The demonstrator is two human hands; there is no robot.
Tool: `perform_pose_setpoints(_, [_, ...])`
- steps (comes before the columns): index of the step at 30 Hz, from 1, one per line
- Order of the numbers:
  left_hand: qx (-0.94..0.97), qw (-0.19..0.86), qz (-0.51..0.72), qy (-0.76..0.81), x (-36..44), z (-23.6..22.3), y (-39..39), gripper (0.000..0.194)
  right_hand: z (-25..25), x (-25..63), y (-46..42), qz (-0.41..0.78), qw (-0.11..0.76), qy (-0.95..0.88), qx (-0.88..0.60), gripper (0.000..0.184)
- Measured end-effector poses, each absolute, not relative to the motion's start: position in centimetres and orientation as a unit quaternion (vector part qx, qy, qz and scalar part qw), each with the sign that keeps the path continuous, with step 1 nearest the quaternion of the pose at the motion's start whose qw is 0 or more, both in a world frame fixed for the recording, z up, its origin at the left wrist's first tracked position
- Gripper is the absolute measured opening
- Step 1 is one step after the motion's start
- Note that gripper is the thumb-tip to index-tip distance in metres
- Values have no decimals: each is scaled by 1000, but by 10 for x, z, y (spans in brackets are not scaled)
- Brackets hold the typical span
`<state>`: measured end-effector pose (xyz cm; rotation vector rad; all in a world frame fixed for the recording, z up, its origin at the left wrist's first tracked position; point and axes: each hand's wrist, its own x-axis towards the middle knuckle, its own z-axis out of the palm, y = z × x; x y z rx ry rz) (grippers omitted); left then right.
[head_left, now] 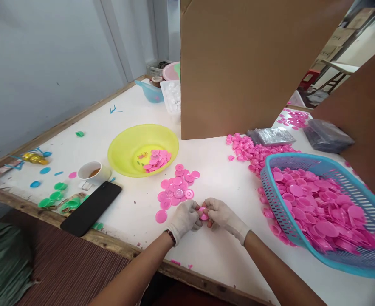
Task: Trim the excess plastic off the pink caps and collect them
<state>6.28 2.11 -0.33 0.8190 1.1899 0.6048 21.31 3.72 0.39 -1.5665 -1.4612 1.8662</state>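
Between my two gloved hands is a small round pink plastic piece (203,213), held just above the white table. My left hand (184,217) pinches its left edge, and my right hand (223,216) grips it from the right. The fingers cover part of it. Just beyond my left hand lies a loose pile of flat pink discs (176,182), some with ring marks. Farther left, a yellow bowl (123,157) holds more pink discs. At the right, a blue basket (297,231) is heaped with pink caps (327,212).
More pink caps (246,146) spill behind the basket, near a plastic-wrapped packet (274,136). A tall cardboard sheet (238,68) stands at the back. To the left are a white cup (102,175), a black phone (91,208), green caps (55,196) and a blue bowl (152,93).
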Motion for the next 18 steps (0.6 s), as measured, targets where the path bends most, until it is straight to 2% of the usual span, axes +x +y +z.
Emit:
perform_pose_setpoints(5, [336,739,232,536,62,-1,29,25,2,212,42,686,112,-477,-538,20])
perform_pose_setpoints(11, [384,690,235,567,65,1,29,14,-3,211,36,648,145,-502,-554,14])
perform_pose_setpoints(15, [404,696,239,543,60,3,27,15,2,214,43,702,101,-467,-528,22])
perform_pose_setpoints(18, [445,668,228,551,58,3,27,20,2,215,47,694,89,-472,-536,20])
